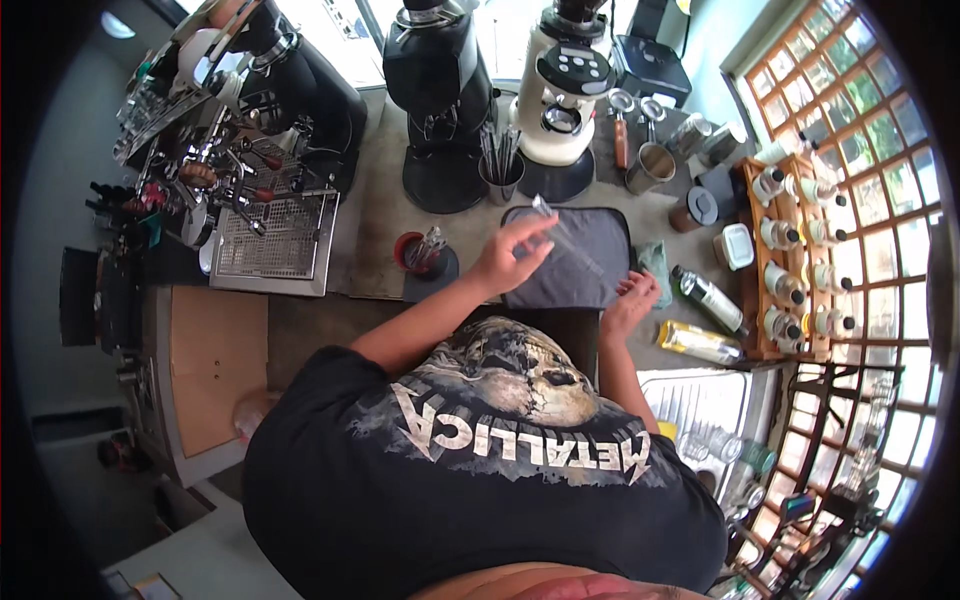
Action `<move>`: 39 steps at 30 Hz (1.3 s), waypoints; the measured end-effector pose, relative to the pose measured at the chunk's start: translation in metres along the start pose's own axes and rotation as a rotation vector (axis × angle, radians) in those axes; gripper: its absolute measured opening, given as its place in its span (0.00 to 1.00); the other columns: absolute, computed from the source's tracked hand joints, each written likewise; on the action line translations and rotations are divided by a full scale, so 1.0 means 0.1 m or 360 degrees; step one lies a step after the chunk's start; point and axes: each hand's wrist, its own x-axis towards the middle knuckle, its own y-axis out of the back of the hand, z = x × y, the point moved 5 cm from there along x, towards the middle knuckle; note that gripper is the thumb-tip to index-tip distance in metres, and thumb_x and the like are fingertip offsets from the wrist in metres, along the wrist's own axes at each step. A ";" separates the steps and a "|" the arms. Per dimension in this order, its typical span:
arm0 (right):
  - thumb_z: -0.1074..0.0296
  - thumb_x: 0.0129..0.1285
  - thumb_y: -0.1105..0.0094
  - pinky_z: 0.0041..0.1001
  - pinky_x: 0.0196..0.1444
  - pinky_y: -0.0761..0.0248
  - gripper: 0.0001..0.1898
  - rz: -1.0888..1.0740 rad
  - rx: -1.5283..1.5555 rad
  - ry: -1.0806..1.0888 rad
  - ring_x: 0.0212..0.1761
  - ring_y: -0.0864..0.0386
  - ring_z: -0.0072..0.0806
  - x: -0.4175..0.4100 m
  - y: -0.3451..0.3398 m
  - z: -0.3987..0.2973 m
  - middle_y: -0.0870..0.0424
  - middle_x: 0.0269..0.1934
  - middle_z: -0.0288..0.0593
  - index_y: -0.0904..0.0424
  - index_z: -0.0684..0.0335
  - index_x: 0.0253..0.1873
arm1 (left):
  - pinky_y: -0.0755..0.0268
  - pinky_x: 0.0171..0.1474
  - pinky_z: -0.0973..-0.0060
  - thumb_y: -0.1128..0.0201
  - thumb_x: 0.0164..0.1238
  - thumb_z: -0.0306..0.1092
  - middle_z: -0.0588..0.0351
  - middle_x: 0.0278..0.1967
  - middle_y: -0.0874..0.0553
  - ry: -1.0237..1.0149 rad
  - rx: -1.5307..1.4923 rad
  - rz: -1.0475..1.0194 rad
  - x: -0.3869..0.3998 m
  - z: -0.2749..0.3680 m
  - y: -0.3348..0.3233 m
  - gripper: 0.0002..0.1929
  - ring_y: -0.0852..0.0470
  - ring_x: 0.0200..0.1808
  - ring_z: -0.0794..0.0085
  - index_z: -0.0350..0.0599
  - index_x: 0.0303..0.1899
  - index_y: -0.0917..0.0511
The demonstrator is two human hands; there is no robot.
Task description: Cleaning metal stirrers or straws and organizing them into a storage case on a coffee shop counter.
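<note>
A long, slender, clear item point(571, 246), perhaps a thin plastic sleeve or tube, slants over the dark grey mat point(525, 289). Its outline is faint and blurred. Near its upper end, the thumb and fingers of my left hand point(517, 255) close around it. My right hand point(634, 300) is at the lower end, over the mat's right edge, fingers bent; whether they grip the item is unclear. Right beside that hand lies a crumpled green cloth point(654, 271). Left of the mat, a red cup point(411, 251) holds small clear or metallic items.
A black grinder point(435, 82) and a white grinder point(555, 127) stand behind the mat. An espresso machine point(274, 240) is at left. Bottles point(709, 300) and a wooden rack of jars point(750, 300) line the right side. A sink drainboard point(697, 390) sits nearer.
</note>
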 end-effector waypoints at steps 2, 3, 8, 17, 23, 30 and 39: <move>0.65 0.88 0.51 0.31 0.60 0.27 0.15 -0.0047 0.0079 0.0094 0.54 0.23 0.29 0.07 0.00 -0.05 0.20 0.57 0.46 0.30 0.66 0.69 | 0.19 0.47 0.78 0.30 0.78 0.29 0.56 0.61 0.09 0.0444 -0.0264 -0.0017 -0.18 -0.60 -0.20 0.25 0.12 0.45 0.79 0.44 0.73 0.18; 0.65 0.84 0.43 0.35 0.68 0.30 0.19 -0.0214 -0.0114 0.0363 0.63 0.24 0.35 0.05 -0.06 -0.13 0.22 0.61 0.49 0.30 0.67 0.71 | 0.19 0.47 0.78 0.30 0.79 0.29 0.58 0.60 0.09 0.0826 -0.0519 0.0025 -0.28 -0.92 -0.31 0.24 0.13 0.42 0.82 0.43 0.73 0.19; 0.54 0.64 0.20 0.55 0.84 0.43 0.49 -0.1001 -0.1147 0.1138 0.82 0.35 0.58 -0.11 -0.46 -0.22 0.34 0.80 0.58 0.40 0.65 0.83 | 0.23 0.47 0.83 0.32 0.83 0.34 0.64 0.60 0.11 0.0691 -0.0524 0.0046 -0.34 -1.57 -0.54 0.24 0.16 0.46 0.89 0.45 0.75 0.20; 0.26 0.70 0.42 0.79 0.81 0.62 0.57 -0.1455 -0.1926 0.1018 0.92 0.54 0.60 0.01 -0.72 0.57 0.47 0.90 0.53 0.56 0.55 0.92 | 0.17 0.39 0.73 0.30 0.81 0.53 0.54 0.51 0.07 0.1179 -0.0279 -0.0205 -0.56 -1.73 -0.85 0.44 0.10 0.43 0.74 0.36 0.84 0.38; 0.14 0.66 0.53 0.82 0.79 0.70 0.62 -0.1471 -0.2088 0.1174 0.93 0.58 0.57 -0.05 -0.59 1.00 0.53 0.91 0.53 0.52 0.58 0.91 | 0.15 0.44 0.62 0.24 0.71 0.47 0.45 0.40 0.06 0.0817 0.0539 -0.0865 -0.27 -1.28 -0.68 0.45 0.07 0.36 0.60 0.34 0.81 0.34; 0.15 0.68 0.53 0.80 0.80 0.65 0.58 -0.1120 -0.2472 0.2057 0.92 0.56 0.59 0.01 -0.64 1.12 0.52 0.91 0.55 0.49 0.51 0.91 | 0.35 0.78 0.50 0.26 0.69 0.54 0.42 0.72 0.20 0.0104 0.1110 -0.0480 -0.14 -1.44 -0.45 0.37 0.26 0.78 0.48 0.40 0.71 0.23; 0.13 0.65 0.51 0.81 0.80 0.64 0.61 -0.1813 -0.2072 0.1361 0.92 0.58 0.62 0.08 -0.72 0.92 0.54 0.91 0.59 0.50 0.52 0.91 | 0.63 0.89 0.44 0.31 0.68 0.67 0.43 0.88 0.44 0.0239 0.1474 -0.0572 -0.38 -1.66 -0.44 0.53 0.53 0.90 0.45 0.39 0.84 0.38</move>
